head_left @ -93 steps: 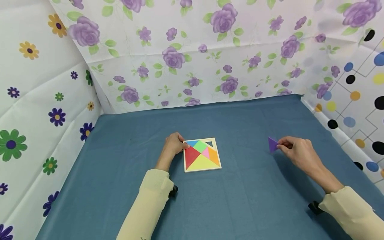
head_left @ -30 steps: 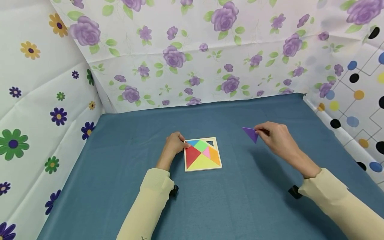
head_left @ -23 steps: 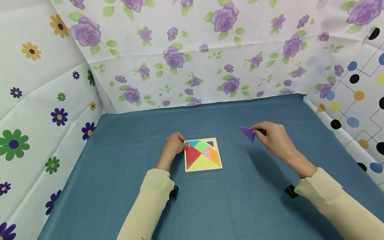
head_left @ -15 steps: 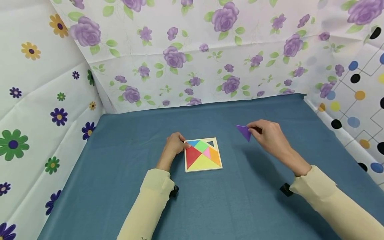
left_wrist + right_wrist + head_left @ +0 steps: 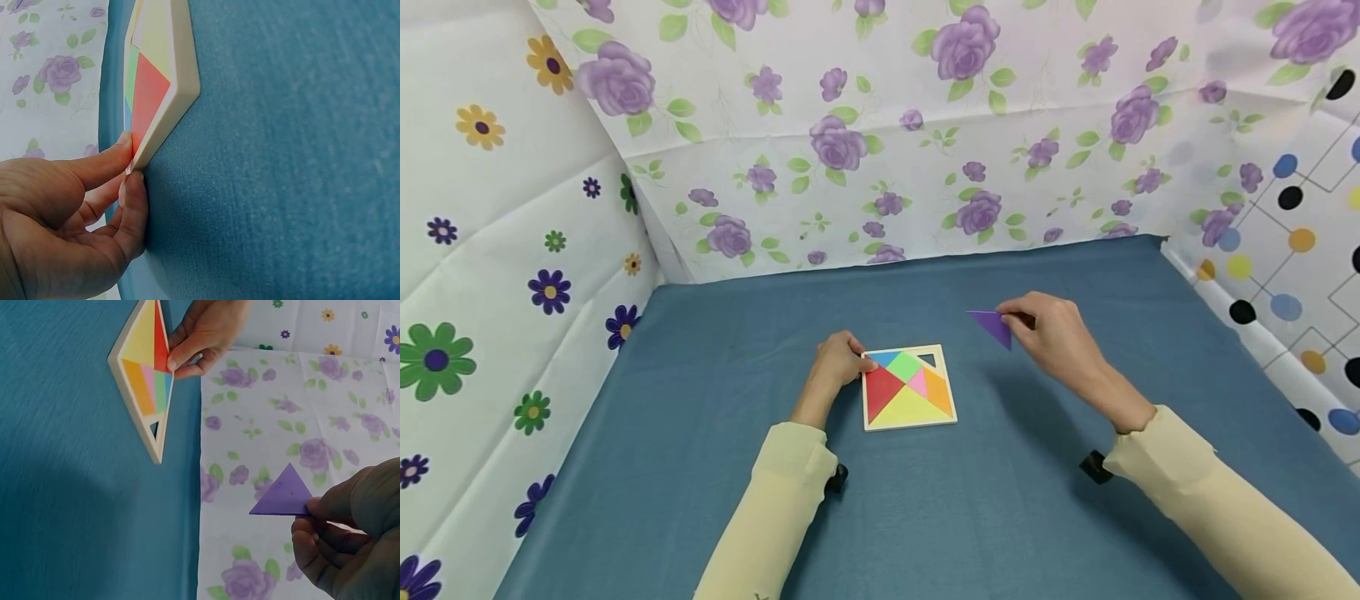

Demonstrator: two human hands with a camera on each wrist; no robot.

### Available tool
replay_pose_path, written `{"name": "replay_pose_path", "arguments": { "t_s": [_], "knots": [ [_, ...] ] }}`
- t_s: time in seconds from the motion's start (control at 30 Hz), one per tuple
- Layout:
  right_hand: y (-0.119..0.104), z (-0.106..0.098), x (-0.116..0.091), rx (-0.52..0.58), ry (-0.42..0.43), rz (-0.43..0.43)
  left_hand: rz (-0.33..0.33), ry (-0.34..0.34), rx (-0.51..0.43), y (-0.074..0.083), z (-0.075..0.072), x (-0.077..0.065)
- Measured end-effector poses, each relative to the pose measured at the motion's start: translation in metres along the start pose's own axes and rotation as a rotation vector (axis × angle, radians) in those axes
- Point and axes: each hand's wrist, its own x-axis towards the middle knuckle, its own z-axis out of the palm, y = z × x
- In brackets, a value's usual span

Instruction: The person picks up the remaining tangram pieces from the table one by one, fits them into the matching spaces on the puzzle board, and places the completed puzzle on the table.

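Note:
A square tangram puzzle (image 5: 910, 425) in a pale wooden frame lies near the middle of the blue cloth. Red, yellow, orange, pink, green and blue pieces fill most of it, and a dark triangular gap shows in its far right corner. My left hand (image 5: 835, 362) pinches the frame's left edge, thumb on top near the red piece (image 5: 149, 97) and fingers against the side. To the right, above the cloth, my right hand (image 5: 1051, 340) pinches a purple triangle piece (image 5: 994, 327) at one corner between thumb and fingers. In the right wrist view the triangle (image 5: 284, 497) shows a flat face.
Blue cloth (image 5: 737, 350) covers the table. A white sheet with purple roses (image 5: 835, 143) hangs behind, a flowered sheet (image 5: 497, 275) stands at the left, and a dotted sheet (image 5: 1285, 275) at the right. A small black device (image 5: 1096, 467) sits under the right cuff.
My right hand has carried the purple triangle leftward and slightly upward in the head view, closer to the puzzle. My left hand and the puzzle have stayed in place.

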Motion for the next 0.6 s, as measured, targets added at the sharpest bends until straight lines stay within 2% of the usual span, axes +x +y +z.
{"name": "replay_pose_path", "arguments": {
  "t_s": [0.33, 0.6],
  "knots": [
    [-0.008, 0.015, 0.009, 0.038, -0.043, 0.024, -0.013, 0.004, -0.006, 0.001, 0.0, -0.001],
    [-0.005, 0.03, 0.015, 0.052, -0.097, 0.049, -0.017, 0.006, -0.012, 0.001, 0.001, -0.001]
  ]
}}
